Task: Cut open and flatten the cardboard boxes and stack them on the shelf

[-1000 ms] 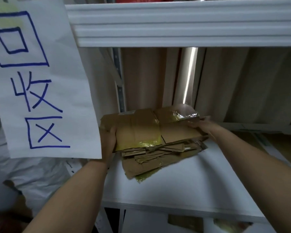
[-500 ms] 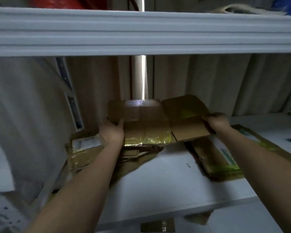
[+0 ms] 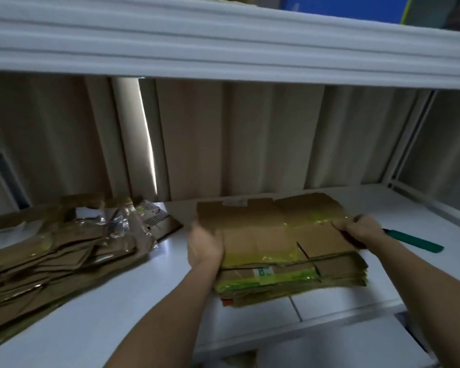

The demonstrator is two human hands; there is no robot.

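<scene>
Left hand (image 3: 205, 244) gripping the left edge of a flattened cardboard box (image 3: 271, 229), right hand (image 3: 360, 228) pinching its right edge, box atop a cardboard stack (image 3: 290, 277) near the shelf's (image 3: 117, 309) front edge, left fingers hidden beneath, second pile (image 3: 53, 251) blurred at left edge, green pen (image 3: 414, 240) partly hidden.

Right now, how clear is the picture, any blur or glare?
Head view: dim overall; the left cardboard pile is smeared by motion blur; glare on the yellow tape of the flattened box; bright light strip behind; shelf edge bows from the wide lens.
</scene>
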